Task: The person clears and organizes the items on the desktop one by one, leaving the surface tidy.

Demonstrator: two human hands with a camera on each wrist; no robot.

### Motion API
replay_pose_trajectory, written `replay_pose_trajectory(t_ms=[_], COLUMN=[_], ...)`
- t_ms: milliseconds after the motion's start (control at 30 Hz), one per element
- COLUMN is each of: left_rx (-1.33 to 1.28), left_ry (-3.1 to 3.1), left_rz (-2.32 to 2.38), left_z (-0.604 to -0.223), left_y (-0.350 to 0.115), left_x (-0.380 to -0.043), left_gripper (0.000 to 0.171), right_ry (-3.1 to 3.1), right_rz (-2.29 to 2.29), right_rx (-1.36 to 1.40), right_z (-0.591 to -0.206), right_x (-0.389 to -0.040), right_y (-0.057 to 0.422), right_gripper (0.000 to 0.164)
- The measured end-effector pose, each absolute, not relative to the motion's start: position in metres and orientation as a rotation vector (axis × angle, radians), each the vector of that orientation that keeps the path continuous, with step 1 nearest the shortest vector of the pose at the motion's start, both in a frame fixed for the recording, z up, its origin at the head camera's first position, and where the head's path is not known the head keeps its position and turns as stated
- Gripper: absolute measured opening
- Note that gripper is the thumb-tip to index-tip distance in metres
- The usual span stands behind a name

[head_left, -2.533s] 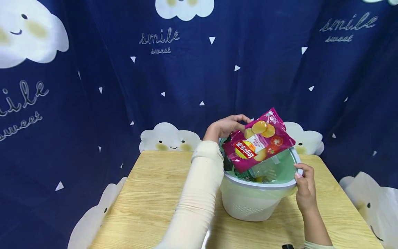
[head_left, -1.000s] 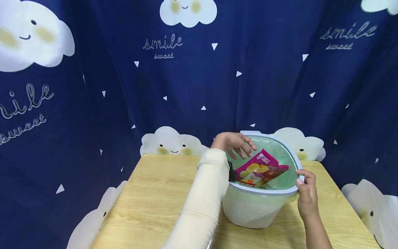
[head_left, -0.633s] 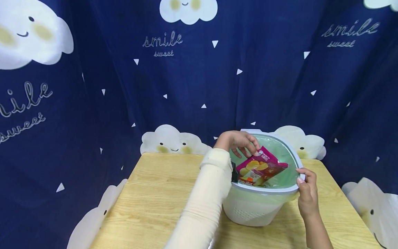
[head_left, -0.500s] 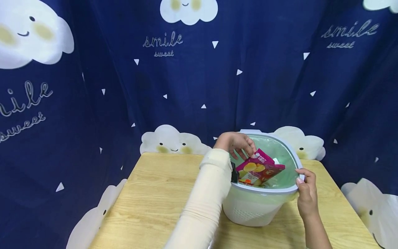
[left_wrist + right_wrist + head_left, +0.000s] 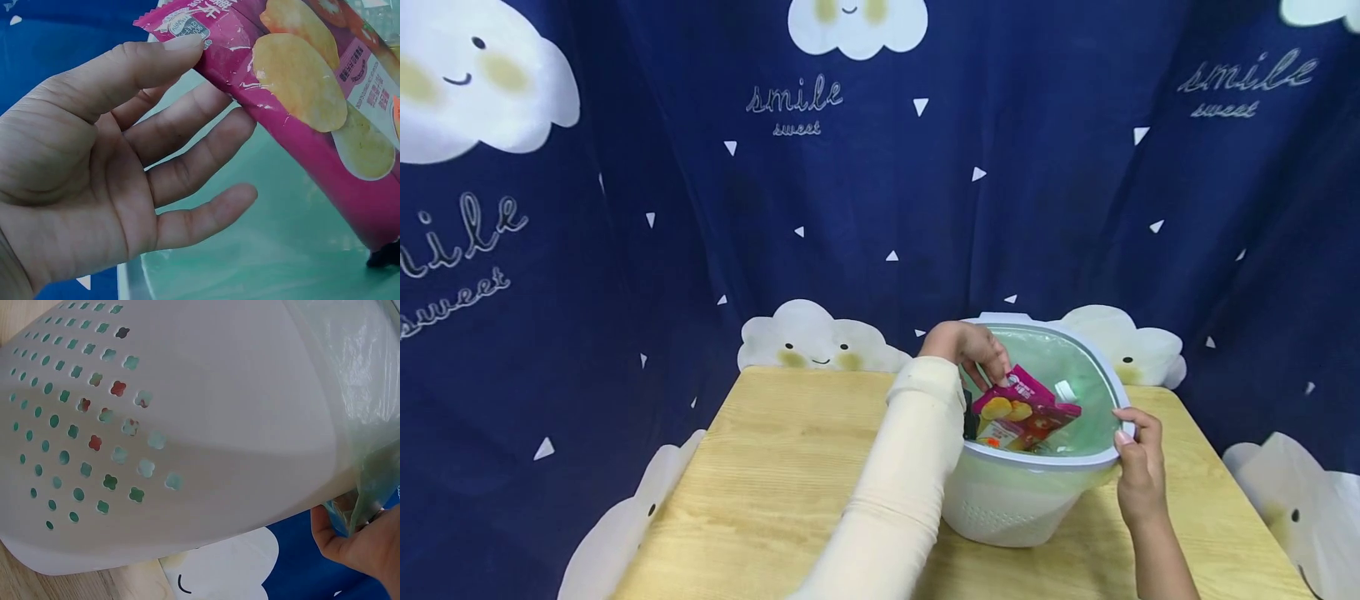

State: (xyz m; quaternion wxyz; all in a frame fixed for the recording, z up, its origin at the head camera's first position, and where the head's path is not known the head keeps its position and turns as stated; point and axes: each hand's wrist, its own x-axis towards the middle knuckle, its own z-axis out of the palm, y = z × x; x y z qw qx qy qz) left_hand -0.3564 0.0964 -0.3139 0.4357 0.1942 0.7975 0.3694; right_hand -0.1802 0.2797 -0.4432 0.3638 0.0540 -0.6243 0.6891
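Observation:
A magenta potato chip bag [image 5: 1028, 410] leans inside a pale waste bin [image 5: 1011, 510] lined with a green plastic bag [image 5: 1075, 354]. My left hand [image 5: 976, 354] reaches over the bin's left side and pinches the bag's upper corner. In the left wrist view, thumb and forefinger of the left hand [image 5: 119, 150] meet at the crimped corner of the chip bag [image 5: 297, 81], the other fingers half curled beneath. My right hand [image 5: 1138, 467] grips the rim on the right, thumb outside. The right wrist view shows the right hand [image 5: 365, 547] by the liner [image 5: 369, 381] and the bin's perforated wall [image 5: 237, 419].
The bin stands on a wooden table [image 5: 790, 467], tilted slightly. A white cap-like piece [image 5: 1064, 391] shows behind the chip bag. Something black [image 5: 970, 417] sits by the left wrist. A dark blue curtain [image 5: 850, 183] with clouds hangs behind the table.
The chip bag has gone from above the rim down into the bin. My left hand was apart from it one second ago, then took its corner and shifted it slightly left. The right hand stayed.

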Motion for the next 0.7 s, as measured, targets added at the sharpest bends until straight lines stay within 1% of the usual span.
replay_pose_trajectory(t_ms=[367, 533, 700], left_rx=[0.445, 0.449, 0.405], left_ry=[1.934, 1.949, 1.984], left_rz=[1.161, 1.192, 1.104], left_z=[-0.327, -0.331, -0.337], left_y=[0.096, 0.1, 0.098], left_x=[-0.359, -0.359, -0.357], left_gripper=[0.011, 0.012, 0.014], right_ry=[-1.606, -1.608, -1.633], right_rz=[1.769, 1.768, 1.778], right_rx=[0.145, 0.142, 0.112], right_z=[-0.441, -0.439, -0.442], right_x=[-0.179, -0.178, -0.177], right_y=[0.279, 0.28, 0.279], right_gripper=[0.029, 0.029, 0.028])
